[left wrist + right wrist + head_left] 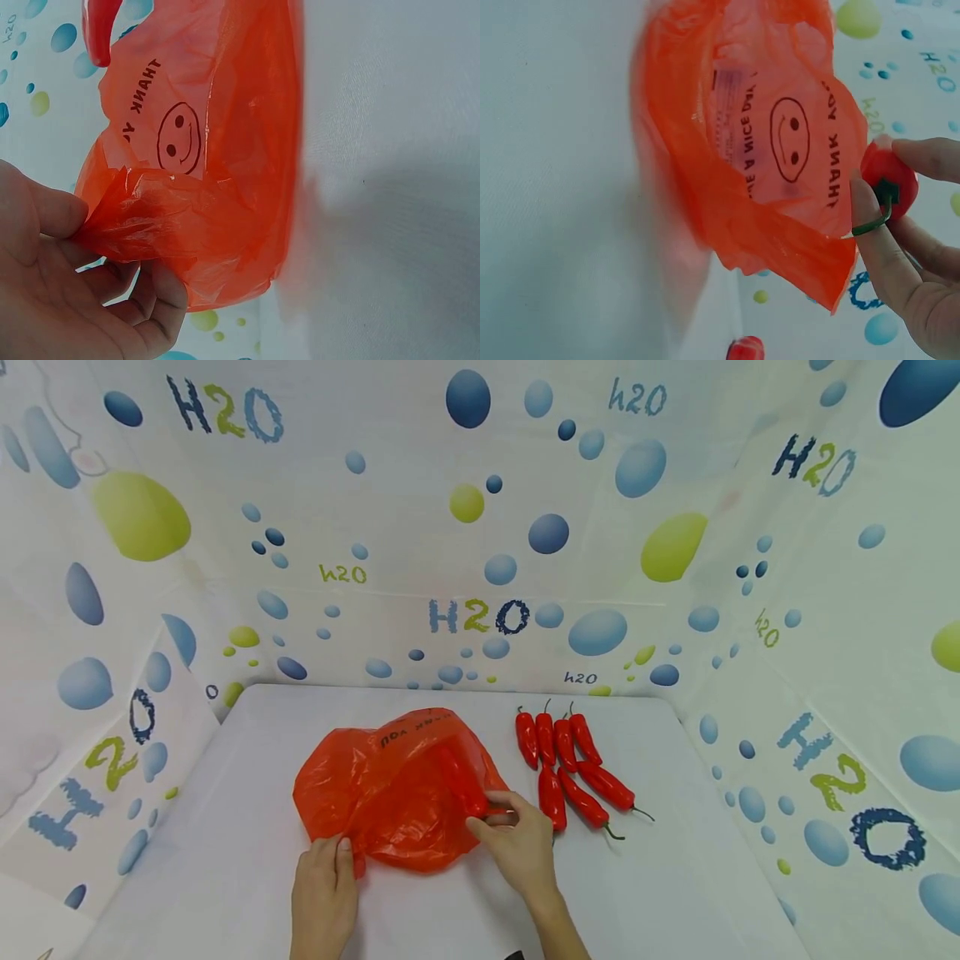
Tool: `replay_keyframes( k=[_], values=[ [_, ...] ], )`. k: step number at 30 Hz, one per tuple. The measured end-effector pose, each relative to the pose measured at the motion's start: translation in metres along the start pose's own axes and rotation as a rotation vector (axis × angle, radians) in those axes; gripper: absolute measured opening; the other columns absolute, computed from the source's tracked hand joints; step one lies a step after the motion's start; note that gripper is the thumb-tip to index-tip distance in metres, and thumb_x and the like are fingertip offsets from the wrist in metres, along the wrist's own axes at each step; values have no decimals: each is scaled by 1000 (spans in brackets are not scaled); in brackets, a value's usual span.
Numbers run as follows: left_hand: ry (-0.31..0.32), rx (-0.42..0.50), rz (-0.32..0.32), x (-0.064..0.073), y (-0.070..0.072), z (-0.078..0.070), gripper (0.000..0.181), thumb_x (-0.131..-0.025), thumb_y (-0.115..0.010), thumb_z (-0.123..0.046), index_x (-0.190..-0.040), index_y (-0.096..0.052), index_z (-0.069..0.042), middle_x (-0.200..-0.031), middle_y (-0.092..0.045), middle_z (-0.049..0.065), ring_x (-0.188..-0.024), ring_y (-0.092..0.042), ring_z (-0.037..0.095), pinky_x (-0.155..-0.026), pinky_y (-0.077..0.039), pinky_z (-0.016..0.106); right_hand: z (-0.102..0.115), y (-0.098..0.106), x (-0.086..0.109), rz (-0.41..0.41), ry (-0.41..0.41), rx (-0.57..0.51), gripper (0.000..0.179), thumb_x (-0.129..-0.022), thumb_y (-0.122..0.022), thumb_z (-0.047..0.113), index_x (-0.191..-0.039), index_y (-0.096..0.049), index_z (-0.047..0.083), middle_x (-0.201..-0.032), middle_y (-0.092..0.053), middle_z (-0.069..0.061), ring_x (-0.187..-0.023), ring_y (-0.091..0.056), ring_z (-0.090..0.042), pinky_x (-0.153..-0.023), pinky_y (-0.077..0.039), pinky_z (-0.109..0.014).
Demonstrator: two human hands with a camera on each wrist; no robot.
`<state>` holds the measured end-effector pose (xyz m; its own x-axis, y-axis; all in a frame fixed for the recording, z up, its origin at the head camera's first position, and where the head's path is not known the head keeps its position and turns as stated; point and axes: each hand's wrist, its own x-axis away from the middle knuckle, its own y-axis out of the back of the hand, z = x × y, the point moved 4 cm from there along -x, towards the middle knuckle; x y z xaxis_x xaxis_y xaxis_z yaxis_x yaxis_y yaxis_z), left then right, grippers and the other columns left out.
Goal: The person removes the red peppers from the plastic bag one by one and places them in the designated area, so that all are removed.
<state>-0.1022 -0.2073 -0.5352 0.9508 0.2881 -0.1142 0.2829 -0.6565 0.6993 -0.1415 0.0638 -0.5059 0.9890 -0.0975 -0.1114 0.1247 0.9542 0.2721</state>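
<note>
An orange-red plastic bag (337, 785) with printed lettering lies on the white table, its mouth toward me. My left hand (324, 889) pinches the bag's near left edge; the left wrist view shows thumb and fingers on the gathered film (142, 217). My right hand (521, 843) holds a red chili pepper (467, 789) near its stem end, the tip pointing away over the bag's mouth. In the right wrist view the pepper's green curved stem (877, 217) hangs beside a finger. A smiley face (790, 140) shows on the bag. Whether the bag contains anything, I cannot tell.
Several red chili peppers (551, 797) lie in two rough rows right of the bag, close to my right hand. A white sheet (480, 527) printed with blue and green drops and H2O lettering stands behind the table (675, 877) and along both sides.
</note>
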Motion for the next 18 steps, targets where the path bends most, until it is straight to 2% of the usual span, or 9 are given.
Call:
replay_keyframes(
  k=[7,11,18],
  values=[
    [-26,0,-7,1,0,0,39,-113,-43,-22,-127,-63,9,-103,-60,14,-97,-50,32,-84,-44,48,0,13,4,-83,10,-9,41,-83,-91,26,-118,-75,11,-102,-76,-4,-87,-74,-22,-71,-61,-29],
    [-32,5,-11,1,1,0,39,-113,-43,-21,-127,-63,10,-104,-61,15,-97,-50,33,-84,-44,49,-3,21,3,-149,3,-4,42,-82,-91,25,-119,-75,13,-105,-76,-2,-88,-75,-21,-72,-61,-30],
    [-7,7,11,1,1,-1,41,-113,-42,-22,-131,-61,11,-106,-61,16,-99,-50,34,-86,-44,49,-16,37,-2,-266,-12,24,43,-82,-92,25,-118,-75,10,-99,-77,-5,-84,-76,-21,-71,-61,-29]
  ],
)
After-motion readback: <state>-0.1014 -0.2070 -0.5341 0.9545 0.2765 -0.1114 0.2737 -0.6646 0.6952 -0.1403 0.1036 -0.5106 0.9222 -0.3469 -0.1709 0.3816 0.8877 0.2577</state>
